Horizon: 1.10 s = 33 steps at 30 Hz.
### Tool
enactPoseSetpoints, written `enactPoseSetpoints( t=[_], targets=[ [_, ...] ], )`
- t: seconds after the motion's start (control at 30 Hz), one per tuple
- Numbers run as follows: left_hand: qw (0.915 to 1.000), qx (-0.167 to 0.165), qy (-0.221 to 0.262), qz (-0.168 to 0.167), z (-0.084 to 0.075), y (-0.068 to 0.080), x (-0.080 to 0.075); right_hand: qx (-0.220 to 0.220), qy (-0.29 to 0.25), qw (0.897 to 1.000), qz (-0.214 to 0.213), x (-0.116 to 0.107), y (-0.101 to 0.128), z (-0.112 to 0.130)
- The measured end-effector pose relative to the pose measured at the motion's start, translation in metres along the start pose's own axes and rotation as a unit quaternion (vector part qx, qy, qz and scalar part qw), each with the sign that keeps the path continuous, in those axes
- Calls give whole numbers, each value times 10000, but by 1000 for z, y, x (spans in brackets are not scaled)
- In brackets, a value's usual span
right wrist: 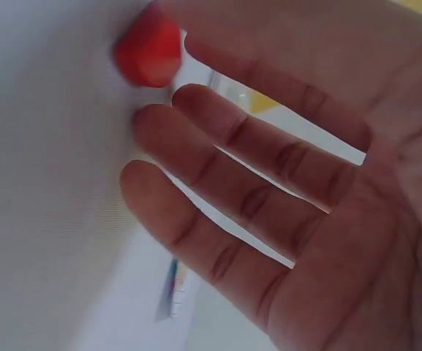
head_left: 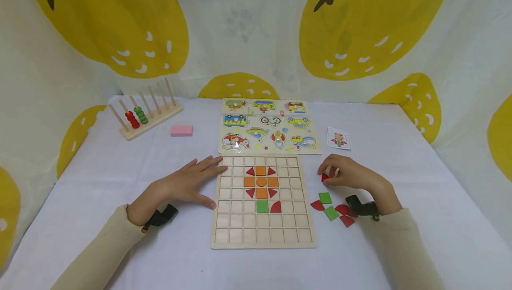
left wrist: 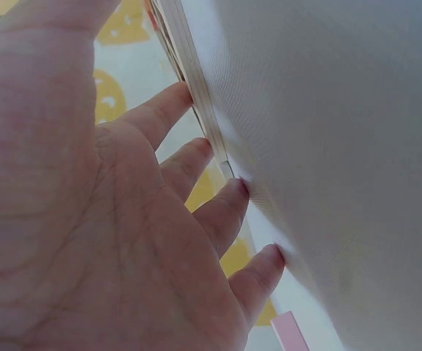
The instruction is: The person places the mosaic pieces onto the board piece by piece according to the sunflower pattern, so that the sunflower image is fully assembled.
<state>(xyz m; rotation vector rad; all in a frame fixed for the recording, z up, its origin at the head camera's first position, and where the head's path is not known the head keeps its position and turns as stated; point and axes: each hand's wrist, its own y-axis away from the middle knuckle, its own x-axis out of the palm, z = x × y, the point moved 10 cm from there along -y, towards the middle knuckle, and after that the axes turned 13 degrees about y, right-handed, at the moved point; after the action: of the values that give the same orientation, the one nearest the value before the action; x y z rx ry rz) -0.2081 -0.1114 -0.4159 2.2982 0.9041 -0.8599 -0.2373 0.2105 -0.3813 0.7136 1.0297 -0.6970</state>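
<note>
My left hand [head_left: 185, 184] rests with spread fingers along the left edge of a wooden grid board [head_left: 264, 242]. Its fingertips touch the edge in the left wrist view. Right of the board, my right hand [head_left: 352, 174] pinches a red piece [head_left: 324, 177] between thumb and forefinger; its full shape is partly hidden. The red piece [right wrist: 148, 51] looks blurred in the right wrist view. On the board lie an orange circle [head_left: 261, 182], several orange squares [head_left: 261, 171] and red triangles [head_left: 272, 171], a green square [head_left: 262, 206] and a red quarter circle [head_left: 276, 207].
Loose green squares [head_left: 331, 213] and red quarter circles [head_left: 347, 221] lie right of the board. A pattern card [head_left: 338, 138] sits beyond my right hand. Behind the board is a vehicle puzzle [head_left: 270, 132]; a pink block [head_left: 182, 130] and bead rack [head_left: 154, 120] stand at left.
</note>
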Motion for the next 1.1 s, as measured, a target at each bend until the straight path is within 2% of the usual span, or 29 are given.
enactPoseSetpoints(
  t=[0.37,0.7,0.87,1.1],
  targets=[
    [10000,-23,25,3,-1,0,0,170,-47,9998,-24,6,-5,-5],
    [10000,8,46,-6,0,-1,1,91,-75,9999,-61,9,-8,-5],
    [10000,-18,40,12,1,-1,1,26,-107,9999,24,8,-7,4],
    [10000,17,64,2,-1,-1,0,-295,-88,9994,152,9,-8,31]
  ],
)
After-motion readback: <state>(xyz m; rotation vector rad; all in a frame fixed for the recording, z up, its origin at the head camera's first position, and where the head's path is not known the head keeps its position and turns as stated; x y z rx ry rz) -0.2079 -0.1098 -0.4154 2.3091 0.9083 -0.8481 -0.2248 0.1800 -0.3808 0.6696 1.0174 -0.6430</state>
